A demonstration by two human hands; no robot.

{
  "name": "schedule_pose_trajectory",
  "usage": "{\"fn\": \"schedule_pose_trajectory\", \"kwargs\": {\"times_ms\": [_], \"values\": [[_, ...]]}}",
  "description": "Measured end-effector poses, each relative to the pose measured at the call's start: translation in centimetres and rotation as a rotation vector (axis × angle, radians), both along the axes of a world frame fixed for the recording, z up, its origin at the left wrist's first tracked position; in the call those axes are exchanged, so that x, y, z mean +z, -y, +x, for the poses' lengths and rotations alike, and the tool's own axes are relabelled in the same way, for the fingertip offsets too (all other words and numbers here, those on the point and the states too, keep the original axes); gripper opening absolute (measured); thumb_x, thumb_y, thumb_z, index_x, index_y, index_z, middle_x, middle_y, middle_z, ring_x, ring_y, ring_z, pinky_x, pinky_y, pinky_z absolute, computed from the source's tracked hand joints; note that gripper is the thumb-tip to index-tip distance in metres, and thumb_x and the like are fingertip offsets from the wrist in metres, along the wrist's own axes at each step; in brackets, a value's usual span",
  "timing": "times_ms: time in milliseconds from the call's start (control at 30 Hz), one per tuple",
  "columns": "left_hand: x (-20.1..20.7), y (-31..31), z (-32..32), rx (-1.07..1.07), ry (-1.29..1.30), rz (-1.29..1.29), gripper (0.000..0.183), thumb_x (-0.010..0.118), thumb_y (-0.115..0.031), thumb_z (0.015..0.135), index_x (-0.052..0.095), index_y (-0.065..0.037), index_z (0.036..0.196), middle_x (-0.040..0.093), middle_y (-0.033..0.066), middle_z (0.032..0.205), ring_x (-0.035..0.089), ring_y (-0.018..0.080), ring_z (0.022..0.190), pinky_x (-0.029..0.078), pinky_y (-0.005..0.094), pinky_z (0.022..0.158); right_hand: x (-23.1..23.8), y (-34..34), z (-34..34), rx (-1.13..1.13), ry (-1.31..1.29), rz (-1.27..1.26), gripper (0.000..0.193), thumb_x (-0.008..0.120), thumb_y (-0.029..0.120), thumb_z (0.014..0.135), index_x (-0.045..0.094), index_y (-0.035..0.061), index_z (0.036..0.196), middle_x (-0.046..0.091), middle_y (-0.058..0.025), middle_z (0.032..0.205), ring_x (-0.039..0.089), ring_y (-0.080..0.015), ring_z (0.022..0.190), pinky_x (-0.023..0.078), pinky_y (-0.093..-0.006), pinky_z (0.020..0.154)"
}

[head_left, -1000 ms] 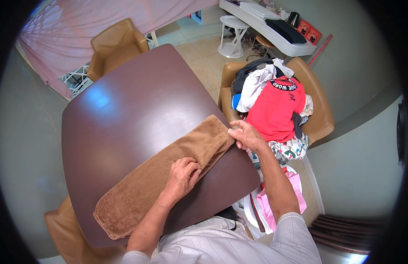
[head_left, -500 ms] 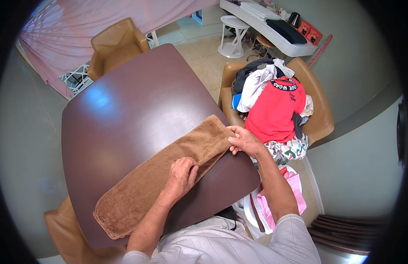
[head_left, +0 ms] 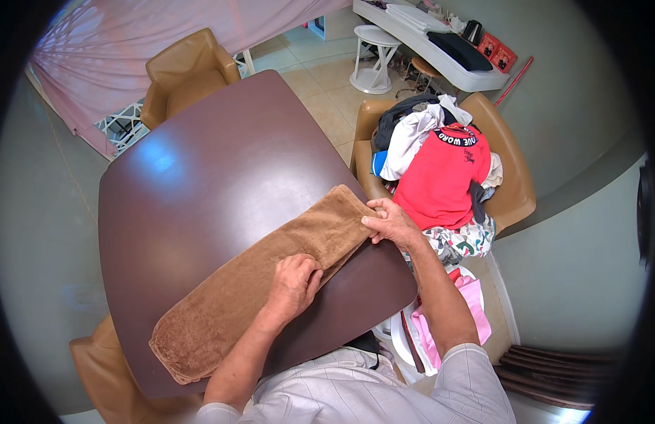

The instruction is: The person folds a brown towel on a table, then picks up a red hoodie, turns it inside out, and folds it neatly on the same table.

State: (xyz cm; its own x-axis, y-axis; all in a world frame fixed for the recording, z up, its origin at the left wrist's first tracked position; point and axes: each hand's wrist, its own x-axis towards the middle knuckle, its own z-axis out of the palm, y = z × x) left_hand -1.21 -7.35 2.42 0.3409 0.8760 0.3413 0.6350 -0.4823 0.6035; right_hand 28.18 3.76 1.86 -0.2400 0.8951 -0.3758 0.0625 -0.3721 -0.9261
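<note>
A brown plush towel (head_left: 235, 293), folded into a long strip, lies slantwise across the near part of the dark table. My right hand (head_left: 392, 225) pinches its far right corner between thumb and fingers. Farther down the strip, my left hand (head_left: 295, 281) rests on the near long edge with its fingers curled and closed on the fabric. A layer of the towel hangs slightly apart beneath that edge, between the two hands.
The brown table (head_left: 221, 162) has rounded corners. A tan armchair (head_left: 514, 177) at the right carries heaped clothes, a red shirt (head_left: 440, 177) on top. Pink and white garments (head_left: 472, 311) lie below it. Another tan armchair (head_left: 189, 74) stands beyond the table.
My right hand has shifted very slightly left at the towel's corner. My left hand has edged a little to the right; the towel lies almost the same.
</note>
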Motion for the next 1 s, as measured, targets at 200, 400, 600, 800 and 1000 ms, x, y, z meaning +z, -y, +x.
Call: {"fn": "schedule_pose_trajectory", "kwargs": {"times_ms": [200, 400, 600, 800, 1000], "values": [[-0.6, 0.8, 1.0, 0.015, -0.107, 0.083, 0.014, 0.079, -0.008, 0.09, 0.07, -0.007, 0.1, 0.07, 0.0115, 0.113, 0.065, 0.0334, 0.109, 0.048, 0.0482, 0.096, -0.6, 0.1, -0.3, -0.024, 0.156, 0.068, 0.068, 0.083, 0.017, 0.093, 0.047, -0.0091, 0.145, 0.069, -0.0085, 0.09, 0.067, -0.013, 0.067, 0.056, -0.0268, 0.056], [-1.3, 2.0, 2.0, 0.05, -0.26, 0.134, 0.018, 0.081, -0.013, 0.089, 0.072, -0.006, 0.102, 0.067, 0.0158, 0.119, 0.062, 0.0376, 0.117, 0.045, 0.0562, 0.105, -1.3, -0.3, 0.0, -0.018, 0.207, 0.091, 0.073, 0.084, 0.018, 0.09, 0.047, -0.0113, 0.145, 0.07, -0.0096, 0.091, 0.068, -0.0145, 0.069, 0.056, -0.0279, 0.057], [-0.8, 2.4, 2.0, 0.065, -0.198, 0.086, 0.021, 0.082, -0.019, 0.09, 0.074, -0.007, 0.105, 0.067, 0.0166, 0.123, 0.061, 0.0374, 0.12, 0.042, 0.0595, 0.11, -0.7, -0.7, 0.4, 0.028, 0.143, 0.136, 0.068, 0.084, 0.016, 0.091, 0.048, -0.0076, 0.145, 0.069, -0.0056, 0.092, 0.065, -0.0116, 0.069, 0.054, -0.026, 0.06], [0.0, 1.7, 1.6, 0.062, -0.124, 0.125, 0.018, 0.08, -0.016, 0.092, 0.074, -0.006, 0.106, 0.07, 0.0144, 0.113, 0.065, 0.0349, 0.109, 0.048, 0.0514, 0.099, 1.2, -0.9, -0.1, 0.06, 0.165, 0.209, 0.073, 0.084, 0.017, 0.089, 0.047, -0.0094, 0.147, 0.068, -0.0063, 0.092, 0.064, -0.0112, 0.07, 0.053, -0.0263, 0.058], [1.4, -4.8, 0.9, 0.159, 0.02, 0.119, 0.011, 0.073, -0.012, 0.097, 0.071, -0.003, 0.102, 0.07, 0.016, 0.102, 0.065, 0.0364, 0.096, 0.051, 0.046, 0.086, 0.5, -1.0, 0.2, 0.086, 0.167, 0.177, 0.073, 0.084, 0.017, 0.089, 0.047, -0.009, 0.147, 0.068, -0.0061, 0.091, 0.064, -0.0114, 0.07, 0.053, -0.026, 0.059]]}}
